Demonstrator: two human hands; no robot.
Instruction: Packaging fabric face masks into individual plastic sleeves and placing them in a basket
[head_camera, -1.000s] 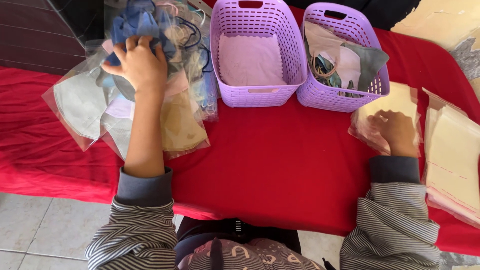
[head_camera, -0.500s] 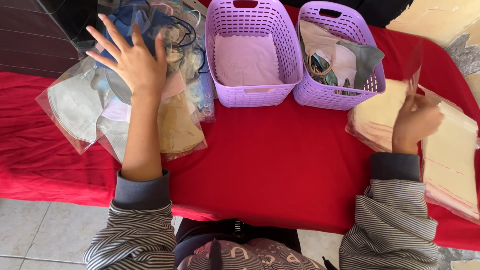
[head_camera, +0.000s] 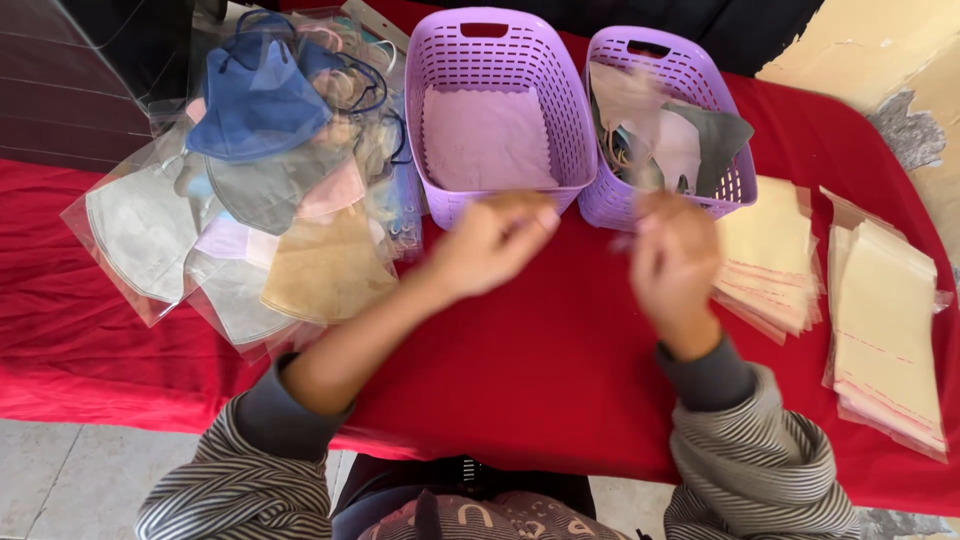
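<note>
- Left hand (head_camera: 490, 245) over the red cloth (head_camera: 520, 390), just in front of the empty basket (head_camera: 495, 110); fingers curled in, blurred, grip cannot be told
- Right hand (head_camera: 675, 265) beside it, also in front of the baskets; fingers loosely bent, blurred; maybe a clear bag between the hands, not sure
- Second basket (head_camera: 665, 125), right of the empty one, holds pale and grey masks (head_camera: 690, 140)
- Mask heap (head_camera: 260, 190) in clear bags, left of the empty basket; blue mask (head_camera: 255, 105) on top
- Two stacks of bags (head_camera: 770, 255), (head_camera: 885, 320) right of the baskets
</note>
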